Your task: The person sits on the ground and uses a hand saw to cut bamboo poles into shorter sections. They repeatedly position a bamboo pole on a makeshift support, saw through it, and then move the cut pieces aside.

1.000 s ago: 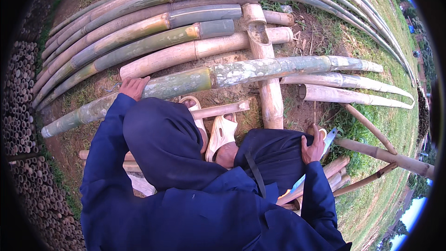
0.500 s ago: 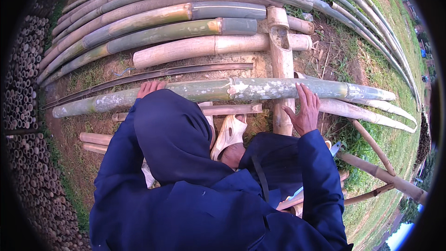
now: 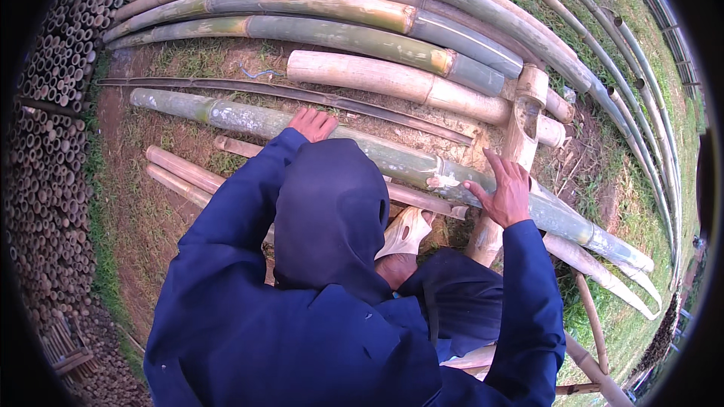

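A long green-grey bamboo pole (image 3: 253,117) with pale patches slants across the middle, from upper left down to lower right. My left hand (image 3: 314,124) rests on its left part, fingers curled over the top. My right hand (image 3: 507,190) is at the pole beside a pale node, thumb and fingers apart; whether its palm presses on the pole cannot be seen. Behind that hand, a notched upright bamboo post (image 3: 520,136) with an open hollow is partly covered. A dark blue hood (image 3: 330,215) hides some of the pole's near side.
Several green bamboo poles (image 3: 324,34) lie side by side beyond, with a pale cut length (image 3: 362,75) nearest. A thin dark split strip (image 3: 302,96) lies behind the held pole. Stacked bamboo ends (image 3: 49,158) line the left. A pale sandal (image 3: 407,232) shows below.
The view has turned, so the poles now slope down to the right. My right hand has moved left along the pole, closer to the node. My left hand stays on the pole.
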`<control>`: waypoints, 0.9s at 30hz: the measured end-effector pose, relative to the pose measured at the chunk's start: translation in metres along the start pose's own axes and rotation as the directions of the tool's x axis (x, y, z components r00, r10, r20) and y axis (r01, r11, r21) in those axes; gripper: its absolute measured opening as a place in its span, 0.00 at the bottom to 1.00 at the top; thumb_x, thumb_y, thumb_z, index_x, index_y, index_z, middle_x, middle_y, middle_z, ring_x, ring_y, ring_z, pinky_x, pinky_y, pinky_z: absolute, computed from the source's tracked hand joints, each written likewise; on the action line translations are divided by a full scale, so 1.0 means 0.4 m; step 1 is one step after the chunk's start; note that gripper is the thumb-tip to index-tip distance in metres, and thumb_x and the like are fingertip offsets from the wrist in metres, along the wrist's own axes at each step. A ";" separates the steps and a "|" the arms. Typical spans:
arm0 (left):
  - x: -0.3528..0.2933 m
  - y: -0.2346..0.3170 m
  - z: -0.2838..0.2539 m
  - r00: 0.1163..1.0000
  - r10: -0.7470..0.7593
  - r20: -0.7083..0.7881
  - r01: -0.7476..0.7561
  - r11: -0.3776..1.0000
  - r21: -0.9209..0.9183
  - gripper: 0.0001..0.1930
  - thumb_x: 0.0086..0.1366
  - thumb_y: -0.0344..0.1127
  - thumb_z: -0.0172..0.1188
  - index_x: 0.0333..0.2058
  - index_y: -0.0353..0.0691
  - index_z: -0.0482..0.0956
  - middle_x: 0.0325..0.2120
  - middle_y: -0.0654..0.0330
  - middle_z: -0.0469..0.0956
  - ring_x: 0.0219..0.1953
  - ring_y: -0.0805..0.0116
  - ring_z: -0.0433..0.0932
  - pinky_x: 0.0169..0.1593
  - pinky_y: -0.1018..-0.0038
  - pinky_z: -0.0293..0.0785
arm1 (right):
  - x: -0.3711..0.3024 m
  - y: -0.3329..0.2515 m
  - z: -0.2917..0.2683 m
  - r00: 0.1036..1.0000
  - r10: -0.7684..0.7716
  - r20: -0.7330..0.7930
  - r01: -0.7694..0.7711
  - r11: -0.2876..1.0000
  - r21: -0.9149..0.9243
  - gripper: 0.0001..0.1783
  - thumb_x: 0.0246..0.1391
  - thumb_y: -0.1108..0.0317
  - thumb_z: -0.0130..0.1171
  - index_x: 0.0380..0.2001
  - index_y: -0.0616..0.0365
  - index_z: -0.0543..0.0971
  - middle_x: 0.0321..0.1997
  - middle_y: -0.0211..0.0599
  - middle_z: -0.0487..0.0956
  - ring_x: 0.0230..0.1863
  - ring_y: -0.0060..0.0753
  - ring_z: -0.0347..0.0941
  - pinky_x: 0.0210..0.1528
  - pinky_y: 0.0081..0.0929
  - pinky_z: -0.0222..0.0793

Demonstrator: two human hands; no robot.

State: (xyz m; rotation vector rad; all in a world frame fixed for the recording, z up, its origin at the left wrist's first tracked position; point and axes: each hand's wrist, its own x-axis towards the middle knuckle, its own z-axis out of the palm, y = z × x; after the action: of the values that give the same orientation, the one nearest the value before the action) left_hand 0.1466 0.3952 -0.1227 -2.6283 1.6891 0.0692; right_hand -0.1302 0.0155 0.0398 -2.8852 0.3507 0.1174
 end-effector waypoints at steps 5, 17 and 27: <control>-0.057 0.006 0.063 0.992 0.041 -0.119 -0.044 0.999 -0.022 0.25 0.67 0.53 0.56 0.57 0.46 0.77 0.41 0.59 0.77 0.48 0.58 0.76 0.56 0.57 0.68 | 0.180 -0.044 0.060 0.999 -0.023 0.041 0.016 0.989 0.146 0.27 0.61 0.54 0.65 0.58 0.59 0.78 0.51 0.55 0.82 0.54 0.61 0.78 0.60 0.47 0.72; -0.077 0.051 0.005 0.970 0.002 -0.242 -0.031 0.993 -0.118 0.21 0.61 0.40 0.59 0.53 0.45 0.79 0.42 0.61 0.80 0.45 0.60 0.79 0.53 0.64 0.72 | 0.314 -0.121 0.241 0.967 -0.078 0.242 0.036 0.984 0.175 0.31 0.58 0.55 0.68 0.60 0.59 0.76 0.55 0.62 0.78 0.58 0.61 0.76 0.59 0.52 0.74; -0.070 0.053 0.040 0.942 -0.015 -0.334 -0.023 0.994 -0.110 0.21 0.64 0.45 0.57 0.54 0.45 0.79 0.41 0.61 0.80 0.45 0.61 0.79 0.52 0.62 0.72 | 0.290 -0.041 0.186 0.977 -0.031 0.211 0.002 0.991 0.134 0.28 0.62 0.55 0.64 0.58 0.62 0.77 0.55 0.61 0.79 0.54 0.63 0.78 0.57 0.51 0.74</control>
State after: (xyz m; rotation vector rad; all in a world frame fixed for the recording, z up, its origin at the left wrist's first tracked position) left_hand 0.1150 0.4125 -0.1372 -2.8522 1.8319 -0.3107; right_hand -0.0175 0.0222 -0.0411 -2.7096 0.2830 0.3823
